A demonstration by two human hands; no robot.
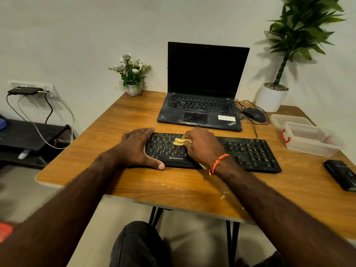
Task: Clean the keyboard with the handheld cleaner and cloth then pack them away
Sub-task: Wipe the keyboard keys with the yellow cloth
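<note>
A black keyboard (250,153) lies across the middle of the wooden table (134,182). My left hand (137,147) grips the keyboard's left end, fingers over the far edge and thumb along the near edge. My right hand (202,145) holds a yellow cloth (180,141) bunched against the keys in the middle of the keyboard; most of the cloth is hidden under the palm, with a bit showing near the wrist. A black handheld device (342,175), perhaps the cleaner, lies at the table's right edge.
An open dusty black laptop (202,105) stands behind the keyboard. A mouse (254,114) with its cable lies right of it. A clear plastic box (312,139) and its lid (289,119) sit at the right. Two potted plants (133,78) (273,95) stand at the back.
</note>
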